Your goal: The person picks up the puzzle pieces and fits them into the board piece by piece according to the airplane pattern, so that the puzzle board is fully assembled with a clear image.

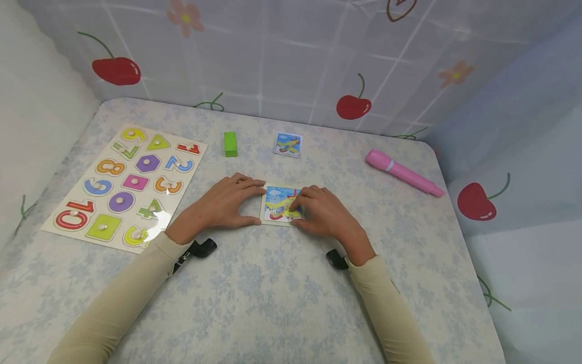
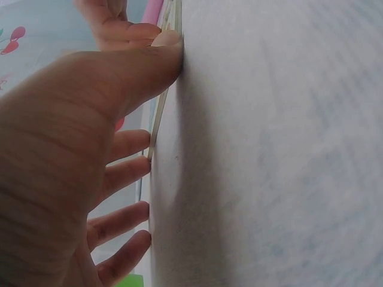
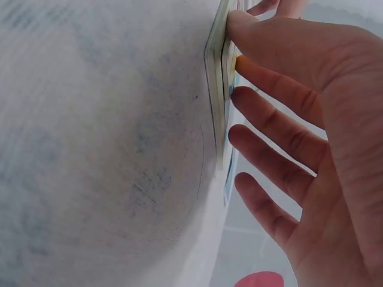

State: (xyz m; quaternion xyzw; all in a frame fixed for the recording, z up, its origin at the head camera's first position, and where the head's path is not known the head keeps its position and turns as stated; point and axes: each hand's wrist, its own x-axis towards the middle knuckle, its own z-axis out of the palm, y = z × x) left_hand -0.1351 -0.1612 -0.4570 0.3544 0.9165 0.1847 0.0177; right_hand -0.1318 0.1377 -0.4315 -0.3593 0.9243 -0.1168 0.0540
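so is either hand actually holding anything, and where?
Nothing is lifted. The left hand steadies the plane puzzle at its left edge; the right hand presses fingertips on its right side, flat on the table.

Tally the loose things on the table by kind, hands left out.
Airplane puzzles: 1, under both hands
Airplane picture cards: 1
Number peg boards: 1
Green blocks: 1
Pink markers: 1
Total: 5
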